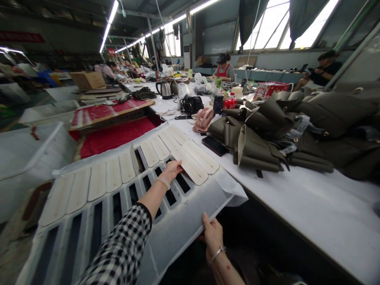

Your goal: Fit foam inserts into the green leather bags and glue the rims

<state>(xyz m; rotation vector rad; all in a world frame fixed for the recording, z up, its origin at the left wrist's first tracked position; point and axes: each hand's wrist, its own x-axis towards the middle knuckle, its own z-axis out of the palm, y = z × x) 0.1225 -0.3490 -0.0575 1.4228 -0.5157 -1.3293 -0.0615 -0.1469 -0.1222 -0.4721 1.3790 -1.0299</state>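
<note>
My left hand point(172, 171) is closed at the near-left edge of a cream rounded panel point(194, 171), its fingertips partly hidden by that panel. The panel overlaps other cream pieces point(184, 139) at the far right of a grey slotted board point(175, 233). My right hand point(213, 234) grips the near edge of the same board, thumb on top and fingers out of sight beneath. More cream panels point(97, 181) lie side by side along the board's far side. Dark slots point(96, 223) show between its grey ribs.
Dark olive bags point(261, 146) are piled on the white table point(320, 213) at right, beside a black phone point(215, 145) and a pink fan point(203, 119). A kettle point(164, 90) stands farther back. White bins point(32, 158) are at left. Co-workers point(224, 71) sit beyond.
</note>
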